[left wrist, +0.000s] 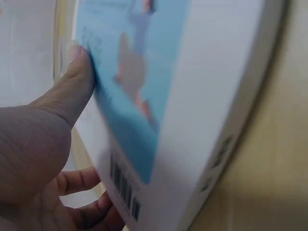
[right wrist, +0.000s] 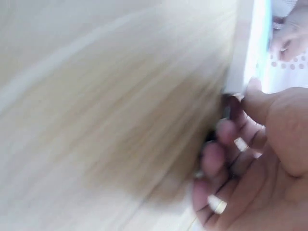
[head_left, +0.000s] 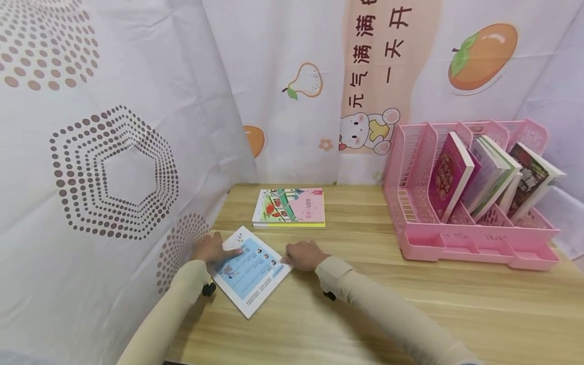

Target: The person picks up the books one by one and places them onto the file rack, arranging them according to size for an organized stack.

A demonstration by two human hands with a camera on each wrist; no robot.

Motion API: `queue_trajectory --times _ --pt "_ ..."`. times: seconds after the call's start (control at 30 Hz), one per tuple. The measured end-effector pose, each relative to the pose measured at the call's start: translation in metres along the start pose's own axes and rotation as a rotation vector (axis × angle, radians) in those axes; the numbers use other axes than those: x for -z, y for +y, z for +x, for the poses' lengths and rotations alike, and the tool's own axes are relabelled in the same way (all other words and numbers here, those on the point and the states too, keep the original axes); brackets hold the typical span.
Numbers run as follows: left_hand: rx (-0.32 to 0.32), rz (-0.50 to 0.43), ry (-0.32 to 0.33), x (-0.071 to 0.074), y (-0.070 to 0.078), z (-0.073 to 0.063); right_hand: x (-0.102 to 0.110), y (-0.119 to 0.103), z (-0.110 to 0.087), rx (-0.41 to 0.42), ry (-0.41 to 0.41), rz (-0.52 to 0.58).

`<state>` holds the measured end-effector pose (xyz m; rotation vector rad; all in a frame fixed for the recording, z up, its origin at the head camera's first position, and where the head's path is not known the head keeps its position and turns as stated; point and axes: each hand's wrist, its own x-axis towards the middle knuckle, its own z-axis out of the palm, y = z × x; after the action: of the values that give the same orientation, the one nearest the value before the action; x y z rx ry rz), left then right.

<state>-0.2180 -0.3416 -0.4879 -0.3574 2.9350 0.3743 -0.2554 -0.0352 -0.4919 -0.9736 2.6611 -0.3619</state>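
Observation:
A white book (head_left: pixel 255 276) with a light blue panel lies turned at an angle on the table, its barcode side up. At its left edge my left hand (head_left: pixel 213 248) grips it, thumb across the cover; in the left wrist view the fingers (left wrist: pixel 79 180) curl by the barcode edge. My right hand (head_left: pixel 304 255) pinches the right corner of the book. In the right wrist view the thumb (right wrist: pixel 257 98) sits on top and the curled fingers (right wrist: pixel 226 132) are at and below the corner.
Behind the white book lie stacked picture books (head_left: pixel 289 208) with a pink and green cover. On the right stands a pink desktop rack (head_left: pixel 479 243) with several upright books (head_left: pixel 449 177). A patterned curtain (head_left: pixel 114 167) borders the wooden table (head_left: pixel 356 324) at left and back.

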Motion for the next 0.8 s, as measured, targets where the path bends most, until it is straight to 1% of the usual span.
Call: queue_trajectory --times 0.07,0.17,0.3,0.4,0.5,0.6,0.7,0.8 --pt "0.003 -0.02 -0.012 -0.003 0.002 -0.004 -0.003 -0.006 0.001 -0.05 -0.022 -0.008" --pt "-0.003 -0.023 -0.011 -0.005 0.007 -0.007 -0.005 -0.02 0.0 -0.112 -0.038 -0.016" --pt "-0.001 -0.015 -0.015 -0.005 0.013 -0.006 0.001 -0.034 -0.005 -0.173 -0.023 0.058" --pt "-0.005 -0.023 -0.01 -0.006 0.015 -0.005 0.002 -0.033 -0.006 -0.196 -0.023 0.142" --pt "-0.017 -0.03 -0.005 -0.008 0.015 -0.005 0.001 -0.029 -0.007 -0.228 -0.047 0.21" --pt "-0.044 -0.046 -0.019 -0.008 0.015 -0.004 0.003 -0.025 -0.008 -0.258 -0.071 0.287" --pt "-0.051 -0.081 -0.038 -0.009 0.015 -0.002 0.007 -0.023 -0.009 -0.267 -0.114 0.415" --pt "-0.054 -0.106 -0.046 -0.011 0.014 0.001 0.009 -0.017 -0.011 -0.238 -0.187 0.597"
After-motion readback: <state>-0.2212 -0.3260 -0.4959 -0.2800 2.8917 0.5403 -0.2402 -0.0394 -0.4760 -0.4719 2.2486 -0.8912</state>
